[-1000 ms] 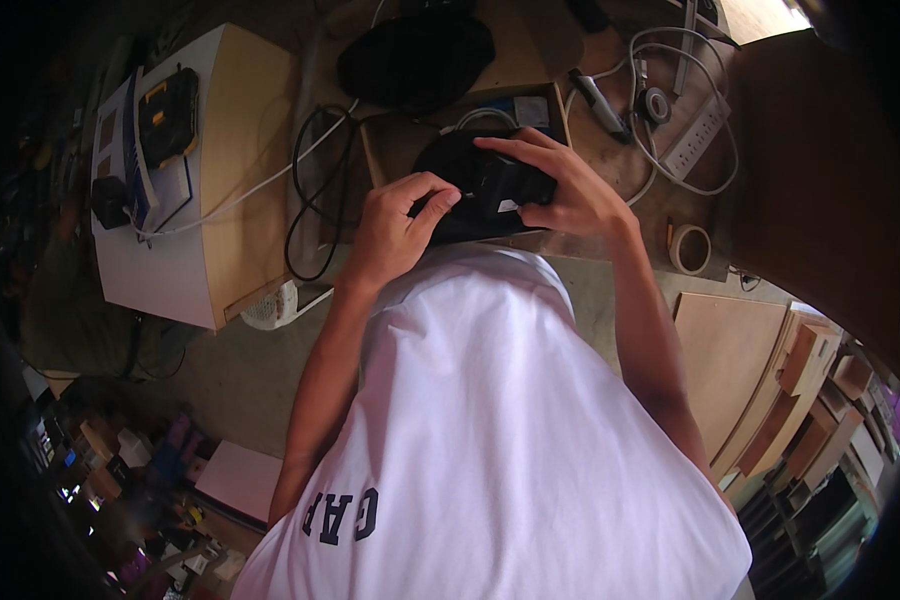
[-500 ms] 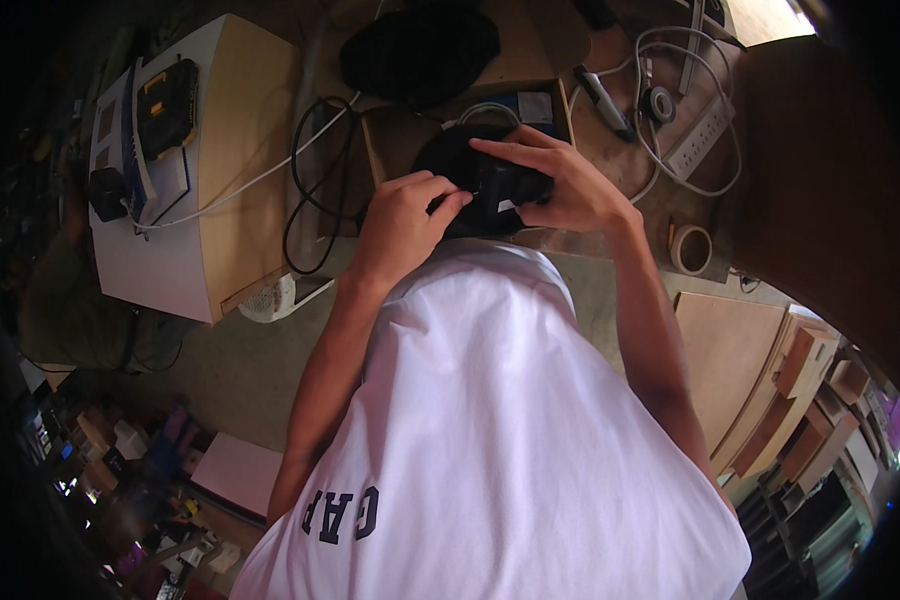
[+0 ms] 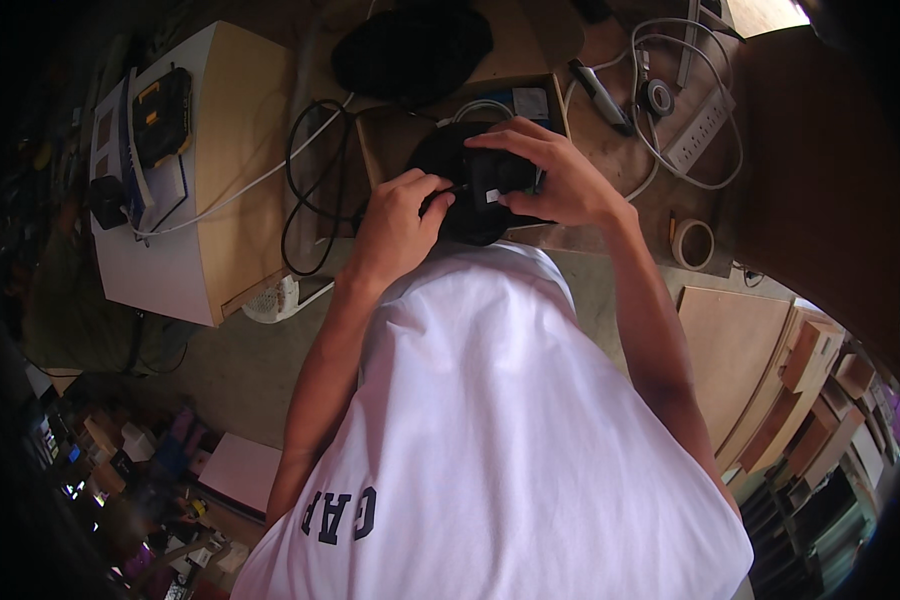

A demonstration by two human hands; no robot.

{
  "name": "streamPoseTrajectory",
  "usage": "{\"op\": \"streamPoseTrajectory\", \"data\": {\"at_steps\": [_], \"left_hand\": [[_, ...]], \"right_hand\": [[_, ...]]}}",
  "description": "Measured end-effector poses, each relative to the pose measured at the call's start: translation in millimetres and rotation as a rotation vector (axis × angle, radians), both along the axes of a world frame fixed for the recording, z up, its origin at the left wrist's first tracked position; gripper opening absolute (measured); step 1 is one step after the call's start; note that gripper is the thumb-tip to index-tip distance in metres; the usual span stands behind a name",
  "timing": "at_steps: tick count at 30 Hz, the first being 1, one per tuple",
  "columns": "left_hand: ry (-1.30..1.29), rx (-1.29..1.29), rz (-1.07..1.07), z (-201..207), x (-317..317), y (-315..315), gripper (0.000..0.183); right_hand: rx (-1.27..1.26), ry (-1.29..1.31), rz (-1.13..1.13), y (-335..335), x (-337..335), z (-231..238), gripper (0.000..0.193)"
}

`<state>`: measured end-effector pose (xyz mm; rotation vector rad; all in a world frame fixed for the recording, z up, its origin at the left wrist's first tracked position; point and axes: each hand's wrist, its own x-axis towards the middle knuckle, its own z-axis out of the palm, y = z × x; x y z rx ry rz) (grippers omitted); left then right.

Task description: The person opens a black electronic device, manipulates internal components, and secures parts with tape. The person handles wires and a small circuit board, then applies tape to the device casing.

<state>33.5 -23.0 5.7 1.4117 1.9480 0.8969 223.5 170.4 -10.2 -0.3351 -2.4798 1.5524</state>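
Note:
My right hand (image 3: 560, 180) grips a small black boxy device (image 3: 484, 178) with a white label on its face. Its fingers lie over the far edge and its thumb presses near the label. At the left side of the device, my left hand (image 3: 407, 215) is closed in a pinch. Something thin and dark shows at its fingertips, too small to make out. Beneath the device lies a round black object (image 3: 432, 152), partly hidden by both hands. It rests over an open cardboard box (image 3: 372, 140) close to my body.
Beyond the box lies a black cloth-like bundle (image 3: 410, 50). A looped black cable (image 3: 288, 190) lies left of my hands. To the right are a power strip (image 3: 700, 132) with white cord, a grey-handled tool (image 3: 602, 98) and a tape roll (image 3: 692, 245). A wooden cabinet (image 3: 235, 150) stands left.
The black device has turned in my right hand, so its labelled face shows more fully. Both hands have shifted slightly left, and the left pinch stays at the device's side.

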Motion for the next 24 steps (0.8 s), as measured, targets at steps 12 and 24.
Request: {"op": "streamPoseTrajectory", "data": {"at_steps": [12, 24], "left_hand": [[0.021, 0.001, -0.025, 2.4, 1.3, 3.3, 0.017], [0.012, -0.031, -0.060, 5.1, -3.6, 6.9, 0.019]], "right_hand": [[0.045, -0.101, -0.063, -10.1, -1.4, 4.4, 0.094], [0.101, -0.051, -0.057, -7.8, 3.0, 0.0, 0.080]]}}
